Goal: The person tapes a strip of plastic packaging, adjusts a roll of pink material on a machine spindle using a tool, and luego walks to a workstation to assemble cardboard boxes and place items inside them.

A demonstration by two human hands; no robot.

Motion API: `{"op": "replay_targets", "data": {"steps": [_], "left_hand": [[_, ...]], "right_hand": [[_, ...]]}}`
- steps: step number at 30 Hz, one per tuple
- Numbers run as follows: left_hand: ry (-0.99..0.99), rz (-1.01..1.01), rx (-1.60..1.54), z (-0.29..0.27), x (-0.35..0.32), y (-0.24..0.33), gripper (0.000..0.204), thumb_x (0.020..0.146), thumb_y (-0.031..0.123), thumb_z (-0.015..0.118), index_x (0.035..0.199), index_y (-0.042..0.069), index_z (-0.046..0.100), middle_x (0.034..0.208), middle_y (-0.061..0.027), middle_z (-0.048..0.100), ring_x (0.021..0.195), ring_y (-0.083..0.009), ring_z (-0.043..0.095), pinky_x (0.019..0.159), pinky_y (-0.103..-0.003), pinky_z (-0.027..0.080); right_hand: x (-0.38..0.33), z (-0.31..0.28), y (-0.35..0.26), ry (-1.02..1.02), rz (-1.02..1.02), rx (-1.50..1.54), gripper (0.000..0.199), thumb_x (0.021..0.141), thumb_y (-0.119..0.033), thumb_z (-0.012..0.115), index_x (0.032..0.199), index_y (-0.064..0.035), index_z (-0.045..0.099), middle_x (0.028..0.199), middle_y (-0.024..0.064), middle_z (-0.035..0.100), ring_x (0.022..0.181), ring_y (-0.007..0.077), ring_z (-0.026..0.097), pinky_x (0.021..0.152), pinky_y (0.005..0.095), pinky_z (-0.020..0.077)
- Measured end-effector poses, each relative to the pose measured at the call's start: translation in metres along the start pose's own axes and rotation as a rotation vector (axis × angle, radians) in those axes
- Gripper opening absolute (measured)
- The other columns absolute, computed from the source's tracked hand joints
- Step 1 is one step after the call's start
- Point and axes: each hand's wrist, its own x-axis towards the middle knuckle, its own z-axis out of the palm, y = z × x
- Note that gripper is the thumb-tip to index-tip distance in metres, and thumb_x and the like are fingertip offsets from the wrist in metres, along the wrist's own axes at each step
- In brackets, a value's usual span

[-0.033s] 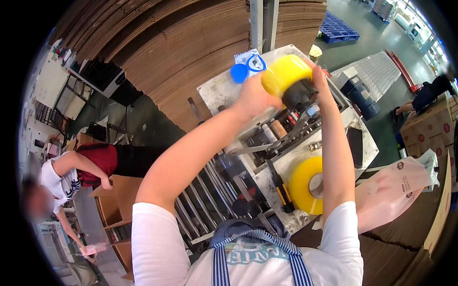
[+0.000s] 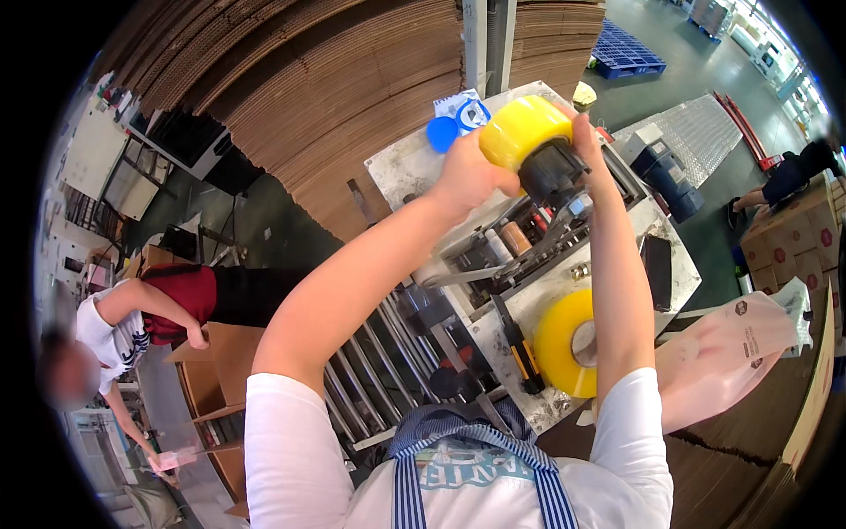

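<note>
My left hand [image 2: 473, 179] grips the left side of a thick yellow tape roll [image 2: 526, 130]. My right hand [image 2: 585, 145] presses against its right side, so both hold it up over the far part of the white machine top. A black round hub [image 2: 550, 171] sits against the near face of the roll; whether it is fully inside the core is hidden. Below lies the open slot of the machine, with metal bars and rollers [image 2: 514, 238]. A second yellow tape roll [image 2: 557, 339] lies flat on the near plate, partly behind my right forearm, beside a yellow-and-black cutter knife [image 2: 520, 351].
A blue round lid-like disc [image 2: 441, 134] lies on the far left corner, and a dark phone-like slab [image 2: 656, 262] at the right. Metal conveyor rollers [image 2: 376, 370] run at left. Cardboard stacks [image 2: 344, 106] rise behind. Another person [image 2: 123, 326] works by an open carton [image 2: 231, 363] at left.
The yellow roll and both hands have shifted very slightly and look less blurred. My grip on the roll is unchanged.
</note>
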Motion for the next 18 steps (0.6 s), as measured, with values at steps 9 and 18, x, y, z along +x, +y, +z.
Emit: {"op": "replay_targets", "data": {"steps": [9,18], "left_hand": [[0.794,0.129,0.081,0.001,0.026,-0.010,0.049,0.050,-0.004,0.066,0.095,0.003,0.050,0.091,-0.0076,0.057,0.083,-0.0201,0.056,0.074,-0.032,0.045],[0.751,0.098,-0.291,-0.034,0.031,-0.002,0.048,0.054,-0.001,0.069,0.097,0.001,0.049,0.094,-0.0129,0.059,0.087,-0.0279,0.058,0.075,-0.039,0.047]], "right_hand": [[-0.007,-0.015,-0.007,0.828,0.157,-0.409,0.033,0.089,-0.031,0.050,0.098,-0.0014,0.060,0.084,0.0044,0.059,0.073,0.0124,0.055,0.064,0.0267,0.0448],[-0.143,0.184,0.030,0.094,-0.174,-0.974,0.052,0.074,-0.005,0.062,0.122,0.0015,0.044,0.103,0.0187,0.052,0.095,0.0356,0.048,0.083,0.0424,0.0384]]}}
